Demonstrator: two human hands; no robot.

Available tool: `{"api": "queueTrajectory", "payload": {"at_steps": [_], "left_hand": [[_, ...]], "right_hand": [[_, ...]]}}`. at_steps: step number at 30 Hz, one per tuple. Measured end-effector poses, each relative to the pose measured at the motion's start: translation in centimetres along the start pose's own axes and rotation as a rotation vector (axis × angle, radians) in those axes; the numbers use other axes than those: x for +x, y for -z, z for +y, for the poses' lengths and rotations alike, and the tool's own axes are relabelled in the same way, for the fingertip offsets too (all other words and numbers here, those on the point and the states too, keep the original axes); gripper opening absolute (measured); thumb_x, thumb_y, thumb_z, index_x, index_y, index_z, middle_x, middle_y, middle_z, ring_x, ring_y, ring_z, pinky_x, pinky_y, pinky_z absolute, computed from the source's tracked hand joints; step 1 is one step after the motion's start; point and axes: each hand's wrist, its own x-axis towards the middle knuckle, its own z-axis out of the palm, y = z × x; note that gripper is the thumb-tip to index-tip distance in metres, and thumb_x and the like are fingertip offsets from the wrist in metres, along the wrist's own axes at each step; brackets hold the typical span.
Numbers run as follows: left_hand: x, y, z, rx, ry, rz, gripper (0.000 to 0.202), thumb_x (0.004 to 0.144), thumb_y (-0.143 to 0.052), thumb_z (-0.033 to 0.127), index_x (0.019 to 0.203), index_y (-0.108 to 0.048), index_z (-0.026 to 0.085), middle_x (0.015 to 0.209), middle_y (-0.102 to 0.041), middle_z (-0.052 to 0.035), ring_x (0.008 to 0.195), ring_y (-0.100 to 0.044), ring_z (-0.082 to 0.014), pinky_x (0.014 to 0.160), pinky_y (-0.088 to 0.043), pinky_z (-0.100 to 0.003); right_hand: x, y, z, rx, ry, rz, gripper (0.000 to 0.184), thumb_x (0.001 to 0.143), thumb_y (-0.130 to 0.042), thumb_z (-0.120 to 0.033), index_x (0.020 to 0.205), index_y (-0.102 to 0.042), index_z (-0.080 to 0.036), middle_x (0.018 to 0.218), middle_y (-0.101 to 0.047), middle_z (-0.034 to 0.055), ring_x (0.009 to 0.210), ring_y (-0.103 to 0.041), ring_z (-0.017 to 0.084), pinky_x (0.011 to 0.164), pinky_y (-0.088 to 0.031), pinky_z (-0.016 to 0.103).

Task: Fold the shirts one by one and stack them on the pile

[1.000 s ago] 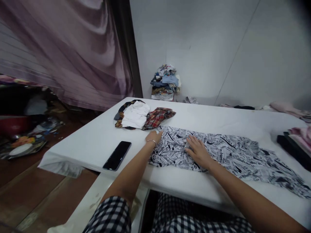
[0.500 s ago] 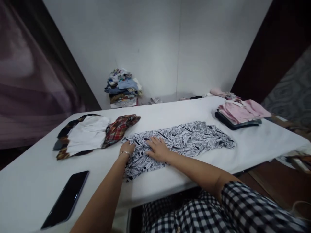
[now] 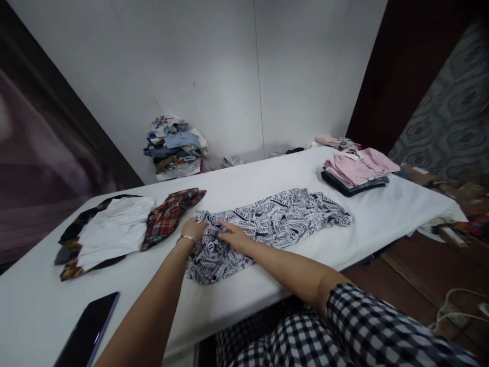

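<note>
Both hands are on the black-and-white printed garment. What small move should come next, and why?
Probably fold the bunched left end over toward the middle. The printed garment lies stretched across the table, but its left part is rumpled; the left hand is at that end's edge and the right hand lies flat beside it, able to pin the cloth.

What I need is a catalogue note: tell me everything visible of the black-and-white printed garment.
The garment is thin-looking white cloth printed all over with black newspaper-style lettering. It lies lengthwise on the white table, wrinkled, its near end bunched. The left hand grips its left edge; the right hand presses flat on it beside that. A plaid cloth lies close by its left tip.
</note>
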Motion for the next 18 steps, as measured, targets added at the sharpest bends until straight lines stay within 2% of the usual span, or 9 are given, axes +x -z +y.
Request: {"api": "queueTrajectory", "payload": {"at_steps": [3, 5, 7, 9, 11, 12, 14, 16, 18], "left_hand": [[-0.3, 0.2, 4.0, -0.012, -0.066, -0.048, 0.028, 0.082, -0.050, 0.029, 0.103, -0.063, 0.016, 0.112, -0.068, -0.0144, 0.106, -0.062, -0.0268, 0.085, -0.046, -0.029], [-1.0, -0.2, 7.5, -0.035, -0.107, -0.083, 0.032, 0.081, -0.049, 0.026, 0.108, -0.061, 0.013, 0.114, -0.066, -0.0174, 0.106, -0.062, -0.0281, 0.085, -0.046, -0.032], [-2.0, -1.0, 11.1, -0.066, -0.159, -0.137, 0.031, 0.081, -0.053, 0.029, 0.105, -0.063, 0.012, 0.113, -0.067, -0.0159, 0.105, -0.062, -0.0265, 0.084, -0.046, -0.030], [-2.8, -1.7, 14.2, -0.179, -0.289, -0.284, 0.030, 0.083, -0.053, 0.035, 0.096, -0.067, 0.012, 0.108, -0.070, -0.0133, 0.100, -0.063, -0.0239, 0.084, -0.046, -0.028], [-2.9, -2.1, 16.0, -0.291, -0.362, -0.364, 0.034, 0.086, -0.051, 0.041, 0.098, -0.068, 0.015, 0.107, -0.071, -0.0074, 0.098, -0.063, -0.0198, 0.083, -0.047, -0.024], [-2.7, -2.2, 16.2, -0.373, -0.372, -0.380, 0.035, 0.087, -0.050, 0.043, 0.099, -0.068, 0.016, 0.108, -0.071, -0.0063, 0.098, -0.063, -0.0190, 0.082, -0.047, -0.024], [-1.8, -2.0, 15.1, -0.533, -0.325, -0.340, 0.037, 0.089, -0.046, 0.044, 0.102, -0.067, 0.017, 0.111, -0.069, -0.0060, 0.097, -0.063, -0.0176, 0.079, -0.048, -0.023], [-1.1, -1.7, 12.7, -0.627, -0.215, -0.228, 0.039, 0.092, -0.039, 0.042, 0.107, -0.064, 0.016, 0.115, -0.067, -0.0073, 0.095, -0.064, -0.0163, 0.076, -0.049, -0.023], [-1.2, -1.9, 9.8, -0.587, -0.089, -0.130, 0.041, 0.093, -0.034, 0.042, 0.106, -0.063, 0.015, 0.112, -0.067, -0.0087, 0.093, -0.065, -0.0169, 0.073, -0.049, -0.024]], "right_hand": [[0.3, 1.6, -0.7, 0.535, -0.159, 0.101, 0.060, 0.080, -0.053, -0.045, 0.136, -0.045, -0.024, 0.142, -0.047, 0.0029, 0.129, -0.044, 0.020, 0.107, -0.034, 0.041], [0.3, 3.1, -0.8, 0.765, -0.261, 0.121, 0.058, 0.083, -0.047, -0.052, 0.134, -0.044, -0.024, 0.135, -0.053, 0.0053, 0.120, -0.052, 0.020, 0.100, -0.041, 0.043], [0.1, 4.8, -0.7, 0.912, -0.309, 0.130, 0.057, 0.086, -0.038, -0.057, 0.129, -0.048, -0.022, 0.124, -0.062, 0.0073, 0.109, -0.059, 0.022, 0.093, -0.046, 0.045], [-0.3, 6.6, -0.2, 1.007, -0.305, 0.133, 0.057, 0.087, -0.033, -0.058, 0.124, -0.052, -0.019, 0.112, -0.067, 0.0087, 0.101, -0.063, 0.024, 0.089, -0.048, 0.046], [-0.7, 8.3, 0.3, 1.070, -0.307, 0.134, 0.056, 0.088, -0.033, -0.057, 0.120, -0.054, -0.017, 0.104, -0.069, 0.0094, 0.097, -0.064, 0.025, 0.086, -0.050, 0.045], [-1.0, 9.0, 0.6, 1.087, -0.316, 0.142, 0.056, 0.088, -0.033, -0.057, 0.120, -0.055, -0.016, 0.101, -0.070, 0.0093, 0.095, -0.065, 0.025, 0.085, -0.051, 0.045], [-1.4, 10.0, 1.1, 1.099, -0.339, 0.174, 0.056, 0.089, -0.033, -0.058, 0.120, -0.054, -0.017, 0.099, -0.071, 0.0089, 0.094, -0.066, 0.025, 0.085, -0.051, 0.046], [-1.7, 10.6, 1.4, 1.086, -0.351, 0.204, 0.056, 0.089, -0.033, -0.058, 0.123, -0.053, -0.017, 0.099, -0.071, 0.0087, 0.095, -0.066, 0.025, 0.086, -0.051, 0.047], [-1.8, 10.7, 1.5, 1.067, -0.354, 0.224, 0.055, 0.090, -0.033, -0.056, 0.125, -0.051, -0.017, 0.100, -0.071, 0.0086, 0.096, -0.066, 0.025, 0.087, -0.050, 0.048]]}}
